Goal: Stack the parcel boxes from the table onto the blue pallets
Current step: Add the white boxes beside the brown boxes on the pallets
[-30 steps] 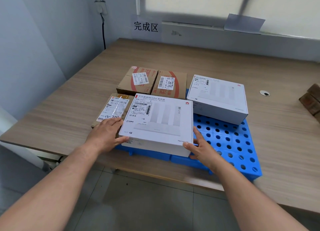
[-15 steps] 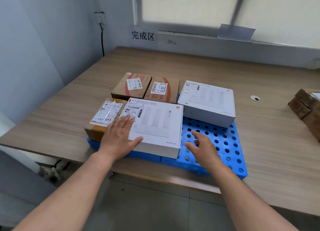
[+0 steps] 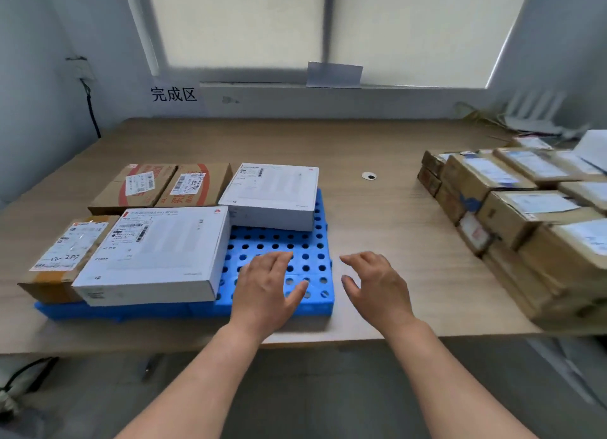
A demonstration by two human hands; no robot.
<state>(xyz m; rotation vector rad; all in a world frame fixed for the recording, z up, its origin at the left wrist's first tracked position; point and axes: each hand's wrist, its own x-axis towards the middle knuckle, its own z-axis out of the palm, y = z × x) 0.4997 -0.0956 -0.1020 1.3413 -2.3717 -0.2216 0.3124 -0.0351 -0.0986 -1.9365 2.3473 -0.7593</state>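
A blue perforated pallet (image 3: 315,241) lies on the wooden table at the left. On it rest a near white box (image 3: 157,251), a far white box (image 3: 276,192), two brown parcels (image 3: 164,185) at the back and a brown parcel (image 3: 62,254) at the near left. My left hand (image 3: 267,290) hovers open over the pallet's bare near-right corner, holding nothing. My right hand (image 3: 374,284) hovers open over the table just right of the pallet, also empty. A pile of brown parcel boxes (image 3: 519,208) sits at the table's right.
The wooden table (image 3: 377,215) shows bare surface between pallet and pile, with a small round cable hole (image 3: 369,175). A sign with characters (image 3: 174,94) hangs on the wall below the window. A white router (image 3: 535,113) stands at the far right.
Both hands let go of the near white box, which stays on the pallet. The hands and the view have swung to the right, bringing the pile of brown parcels into sight.
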